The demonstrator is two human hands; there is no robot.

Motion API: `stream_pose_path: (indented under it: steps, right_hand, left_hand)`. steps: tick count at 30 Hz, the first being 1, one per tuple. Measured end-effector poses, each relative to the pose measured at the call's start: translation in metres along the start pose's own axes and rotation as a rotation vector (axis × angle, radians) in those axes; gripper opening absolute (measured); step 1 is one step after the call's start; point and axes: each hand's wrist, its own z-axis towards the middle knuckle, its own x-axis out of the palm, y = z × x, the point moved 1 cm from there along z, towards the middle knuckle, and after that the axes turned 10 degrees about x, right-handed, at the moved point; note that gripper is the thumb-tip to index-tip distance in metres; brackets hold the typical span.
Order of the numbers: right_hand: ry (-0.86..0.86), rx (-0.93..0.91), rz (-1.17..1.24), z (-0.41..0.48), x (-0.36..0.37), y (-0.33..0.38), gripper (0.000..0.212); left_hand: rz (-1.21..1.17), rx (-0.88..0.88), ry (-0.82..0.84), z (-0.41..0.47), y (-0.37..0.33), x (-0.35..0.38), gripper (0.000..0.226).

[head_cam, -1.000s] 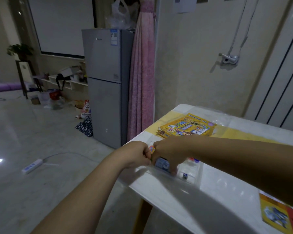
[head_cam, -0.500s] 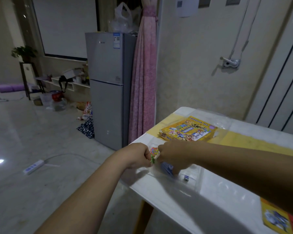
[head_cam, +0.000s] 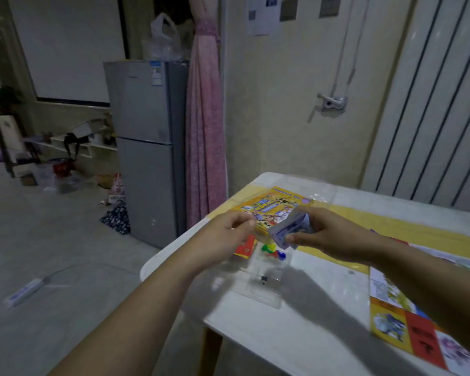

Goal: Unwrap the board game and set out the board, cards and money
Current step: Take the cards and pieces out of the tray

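Dim domestic premises are recorded, with a tiled floor, a grey fridge [head_cam: 147, 147] and a pink curtain [head_cam: 205, 118] against the far wall. A white table [head_cam: 296, 335] occupies the near right of the view. The game board [head_cam: 391, 327] is found already unfolded along the table's right side, partly covered by the right forearm. The yellow game box [head_cam: 272, 207] is laid flat near the far corner, beyond both hands. A clear plastic tray [head_cam: 266, 294] is noted on the table between the box and the near edge.

The right hand [head_cam: 326, 234] is raised above the tray, and a wad of play money [head_cam: 292, 227] is gripped in it between thumb and curled fingers. The left hand [head_cam: 225, 234] is held just beside it with the fingers curled and the thumb against the forefinger; whether a scrap of wrap is pinched there cannot be told. A red card pack [head_cam: 245, 246] is seen below the left hand at the tray's far end. Coloured pawns [head_cam: 273, 252] are grouped next to it, and a small die [head_cam: 263, 279] is seated in a nearer compartment.

The step in hand is judged to be the removal of the money from the tray. A bare patch of table near the board is called for next, where the notes can be set down; the card pack is then to be lifted out.
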Motion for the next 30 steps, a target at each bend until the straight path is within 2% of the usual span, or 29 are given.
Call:
stream_pose_path:
  steps: [2, 4, 6, 8, 11, 14, 15, 18, 20, 24, 30]
  right_hand:
    - [0.024, 0.003, 0.090, -0.023, -0.006, -0.003, 0.010]
    - [0.040, 0.010, 0.101, -0.048, -0.012, 0.001, 0.015]
    - [0.057, 0.018, 0.087, -0.075, -0.020, 0.005, 0.018]
    - [0.010, 0.068, -0.001, -0.102, -0.032, 0.003, 0.017]
    - [-0.117, 0.164, -0.192, -0.138, -0.049, -0.011, 0.024]
    - [-0.276, 0.212, -0.305, -0.176, -0.063, -0.022, 0.033]
    - [-0.337, 0.213, -0.361, -0.189, -0.068, -0.026, 0.045]
    - [-0.437, 0.210, -0.448, -0.230, -0.078, -0.040, 0.105]
    - [-0.434, 0.229, -0.416, -0.255, -0.080, -0.049, 0.119]
    - [-0.541, 0.252, -0.392, -0.293, -0.090, -0.070, 0.110]
    - [-0.624, 0.270, -0.364, -0.344, -0.118, -0.105, 0.096]
  left_hand:
    - [-0.386, -0.098, 0.187, -0.004, -0.022, 0.028, 0.022]
    - [-0.503, -0.148, 0.396, -0.006, -0.037, 0.053, 0.026]
    - [-0.542, -0.129, 0.532, -0.006, -0.052, 0.078, 0.027]
    - [-0.597, -0.111, 0.605, -0.006, -0.066, 0.103, 0.024]
    - [-0.662, -0.109, 0.652, -0.009, -0.088, 0.146, 0.007]
    - [-0.695, -0.099, 0.642, -0.012, -0.107, 0.191, 0.009]
    - [-0.701, -0.095, 0.631, -0.014, -0.112, 0.205, 0.012]
    - [-0.774, -0.151, 0.579, -0.014, -0.123, 0.247, 0.010]
    - [-0.821, -0.159, 0.605, -0.018, -0.132, 0.274, 0.019]
    - [-0.778, -0.120, 0.697, -0.033, -0.158, 0.322, 0.024]
    - [-0.757, -0.229, 0.798, -0.045, -0.186, 0.377, 0.018]
